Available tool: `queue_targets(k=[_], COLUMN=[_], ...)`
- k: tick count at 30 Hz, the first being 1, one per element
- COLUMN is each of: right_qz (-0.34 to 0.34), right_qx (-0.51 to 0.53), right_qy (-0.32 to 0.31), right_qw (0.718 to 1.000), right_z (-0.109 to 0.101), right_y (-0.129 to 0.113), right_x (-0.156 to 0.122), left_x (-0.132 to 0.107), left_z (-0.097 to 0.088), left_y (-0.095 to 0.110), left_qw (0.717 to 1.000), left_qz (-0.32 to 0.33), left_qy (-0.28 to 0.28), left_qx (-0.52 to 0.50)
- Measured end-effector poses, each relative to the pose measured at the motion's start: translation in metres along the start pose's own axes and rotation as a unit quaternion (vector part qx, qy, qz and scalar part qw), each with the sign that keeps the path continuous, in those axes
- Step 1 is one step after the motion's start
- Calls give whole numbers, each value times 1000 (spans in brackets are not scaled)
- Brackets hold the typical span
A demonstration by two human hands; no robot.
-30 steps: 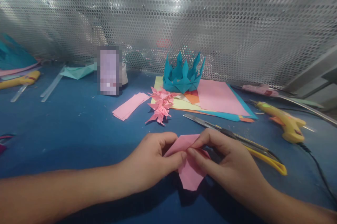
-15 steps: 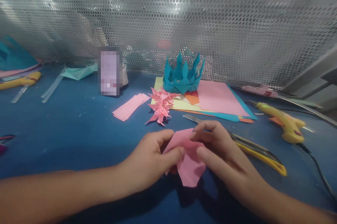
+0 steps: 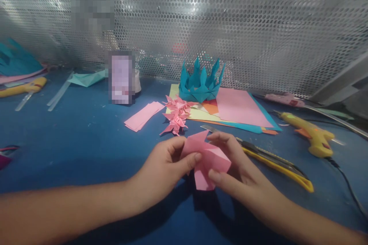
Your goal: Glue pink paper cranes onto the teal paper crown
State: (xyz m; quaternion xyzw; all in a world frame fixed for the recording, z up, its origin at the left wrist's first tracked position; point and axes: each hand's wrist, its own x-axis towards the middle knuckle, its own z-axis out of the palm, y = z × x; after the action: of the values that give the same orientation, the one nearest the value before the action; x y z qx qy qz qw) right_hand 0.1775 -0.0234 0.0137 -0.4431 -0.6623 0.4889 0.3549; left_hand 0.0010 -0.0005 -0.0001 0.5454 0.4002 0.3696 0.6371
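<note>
Between my hands is a partly folded piece of pink paper (image 3: 207, 162), with flaps standing out at the top and right. My left hand (image 3: 169, 164) pinches its left side, thumb on top. At its right side, my right hand (image 3: 232, 168) grips the paper with the thumb at the lower edge and the fingers behind. Just beyond the hands lie several spiky pink folded-paper pieces (image 3: 176, 112). Left of them rests a small stack of pink paper strips (image 3: 143, 116). A yellow-and-black box cutter (image 3: 273, 164) lies beside my right hand, its blade partly hidden by the fingers.
A blue folded-paper crown (image 3: 201, 84) stands on coloured paper sheets (image 3: 244, 107). To the right lies a yellow glue gun (image 3: 312, 134) with a cord. A phone (image 3: 121, 80), blurred out, leans at the back left. A perforated metal panel (image 3: 244, 18) closes off the back.
The pink paper has been turned and lifted slightly, and a flap now stands up at its top. My right thumb has moved down and left on the paper.
</note>
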Motion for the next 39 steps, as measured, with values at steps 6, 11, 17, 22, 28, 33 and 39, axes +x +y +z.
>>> queue_targets(k=[6, 11, 17, 22, 28, 33, 39], right_qz=[-12, -7, 1, -11, -59, -90, -86], right_qx=[8, 16, 10, -14, -89, -143, -140], right_qy=[30, 36, 9, 10, 27, 51, 31], right_qw=[999, 999, 1000, 1000, 994, 984, 986], right_z=[4, 5, 5, 7, 10, 6, 5], right_y=[-1, 2, 7, 8, 5, 6, 7], right_x=[2, -1, -2, -2, -4, -2, -4], left_x=[-6, -8, -7, -8, -12, -13, -11], left_z=[5, 8, 8, 11, 12, 12, 13], left_y=[3, 0, -1, 3, 4, 6, 6], left_qw=[999, 999, 999, 999, 998, 999, 998], left_qz=[-12, -35, -33, -43, -48, -27, -42], left_qy=[1, -12, 7, -4, -5, 26, 25], left_qx=[40, -18, -7, -15, 33, 25, 29])
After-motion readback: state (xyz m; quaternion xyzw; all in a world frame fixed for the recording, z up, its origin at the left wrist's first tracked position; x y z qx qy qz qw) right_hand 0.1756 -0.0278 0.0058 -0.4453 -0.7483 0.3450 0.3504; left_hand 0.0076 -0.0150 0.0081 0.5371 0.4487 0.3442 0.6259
